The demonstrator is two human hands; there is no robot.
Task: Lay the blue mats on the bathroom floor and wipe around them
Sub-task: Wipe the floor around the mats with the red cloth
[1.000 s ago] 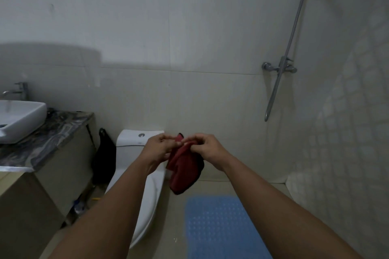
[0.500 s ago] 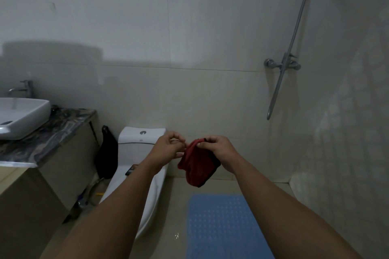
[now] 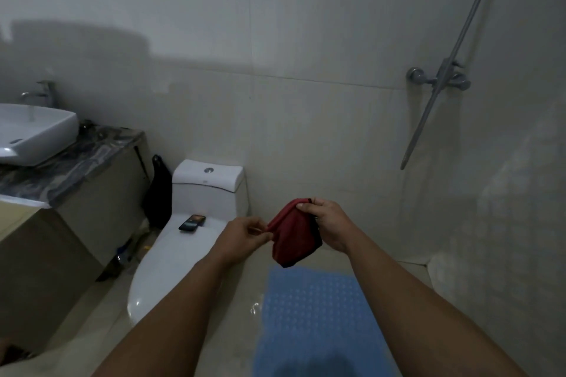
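Fingers of both hands pinch the red cloth's top edge, left hand (image 3: 245, 236) at its left corner, right hand (image 3: 329, 223) at its right, cloth (image 3: 294, 234) hanging above the blue mat (image 3: 312, 324), mat's long axis running toward the toilet-side wall (image 3: 321, 131).

A phone (image 3: 192, 222) lies on the toilet (image 3: 171, 257) lid.

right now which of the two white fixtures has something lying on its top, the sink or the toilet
The toilet: a dark phone lies flat on its closed lid, just below the tank. The sink on the counter shows nothing on its rim.
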